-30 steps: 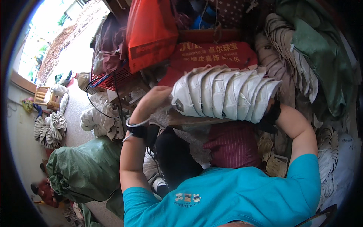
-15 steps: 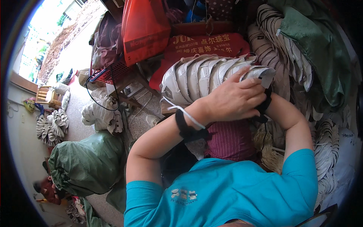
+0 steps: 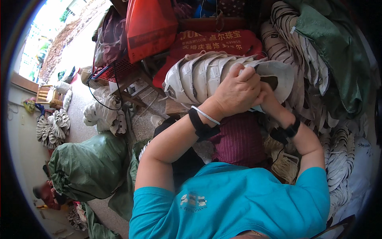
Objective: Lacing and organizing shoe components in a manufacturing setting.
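In front of me lies a row of white shoe uppers [image 3: 203,77], nested one inside another. At the right end of the row, one white shoe upper [image 3: 283,81] stands with its opening spread and its dark inside showing. My left hand [image 3: 238,89] is closed at this upper's edge, knuckles up, with its fingers curled. Against it, my right hand [image 3: 270,99] is closed at the lower edge of the same upper; the left hand partly hides its fingers. What lies between the fingertips is hidden.
Behind the row is a red cloth bag [image 3: 215,42], with a red plastic bag [image 3: 151,30] hanging left of it. Stacked shoe uppers [image 3: 280,49] and a green sack [image 3: 338,51] crowd the right. A full green sack [image 3: 89,165] sits on the left floor.
My right hand has come out from behind the left one at the row's right end. The end upper now stands spread wider. My left hand has curled its fingers and shifted slightly left.
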